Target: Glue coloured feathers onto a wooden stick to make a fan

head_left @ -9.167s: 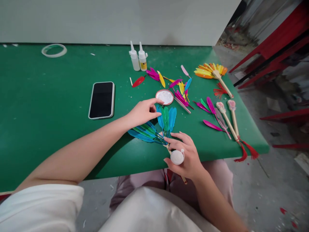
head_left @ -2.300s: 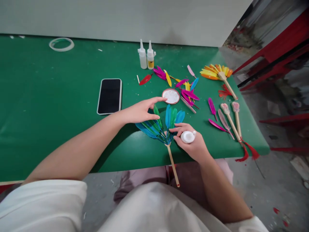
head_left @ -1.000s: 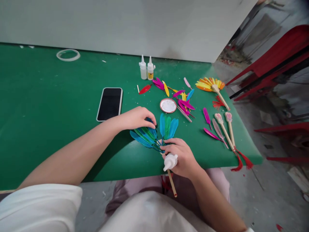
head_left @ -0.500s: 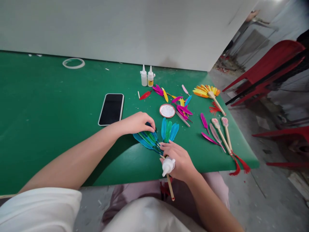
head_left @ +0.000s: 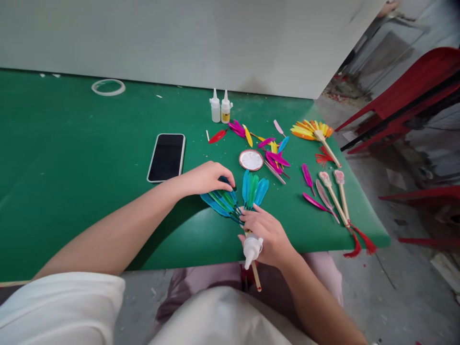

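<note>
My left hand (head_left: 212, 177) is closed, its thumb and fingertips pinching at the blue feathers on the left side of a fan (head_left: 219, 201). Blue and green feathers spread from the fan's wooden stick (head_left: 256, 277) in two groups, with a gap between them. My right hand (head_left: 268, 235) is closed around the base of these feathers. A white glue bottle (head_left: 252, 248) also sits in that hand, its nozzle pointing down toward me. The fingers cover the spot where the quills meet the stick.
Beyond my hands are a round white dish (head_left: 251, 160), loose feathers (head_left: 276, 158) and two upright glue bottles (head_left: 225, 108). A phone (head_left: 166, 158) lies left, a tape ring (head_left: 108, 87) farther back. At right are a yellow-orange feather fan (head_left: 312, 130) and two tasselled sticks (head_left: 334, 199).
The camera view has shifted slightly, so the table things sit a little higher in the picture. Both hands keep nearly the same hold on the feathers and bottle.
</note>
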Available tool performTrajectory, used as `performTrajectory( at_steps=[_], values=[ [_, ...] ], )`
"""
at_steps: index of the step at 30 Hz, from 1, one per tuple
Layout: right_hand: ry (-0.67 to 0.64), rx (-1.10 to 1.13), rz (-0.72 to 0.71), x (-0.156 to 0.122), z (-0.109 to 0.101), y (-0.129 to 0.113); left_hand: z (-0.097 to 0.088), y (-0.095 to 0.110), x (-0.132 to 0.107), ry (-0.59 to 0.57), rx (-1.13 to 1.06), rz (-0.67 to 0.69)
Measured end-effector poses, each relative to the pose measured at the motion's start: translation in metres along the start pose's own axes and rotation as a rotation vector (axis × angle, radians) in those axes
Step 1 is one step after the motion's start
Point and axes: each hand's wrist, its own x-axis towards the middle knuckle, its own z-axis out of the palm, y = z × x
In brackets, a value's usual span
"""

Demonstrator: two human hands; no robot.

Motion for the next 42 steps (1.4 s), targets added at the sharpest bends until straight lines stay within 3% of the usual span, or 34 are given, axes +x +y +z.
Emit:
performTrajectory(
  at_steps=[19,26,32,38,42],
  values=[
    [-0.044,-0.003,0.068,0.0,-0.001,0.001,0.001,0.009,-0.002,0.11,0.093,0.049],
    [-0.039,-0.012,0.07,0.0,-0.002,0.0,-0.015,0.011,-0.01,0.174,0.044,0.001],
    [-0.017,0.031,0.072,0.001,-0.001,0.001,-0.027,0.005,-0.016,0.088,-0.101,-0.023],
    [-0.017,0.055,0.069,0.001,-0.002,0.001,-0.037,0.007,-0.021,0.215,-0.18,-0.03],
    [0.11,0.103,0.037,0.002,-0.004,0.0,-0.026,0.003,-0.014,0.119,-0.146,-0.026]
  ],
)
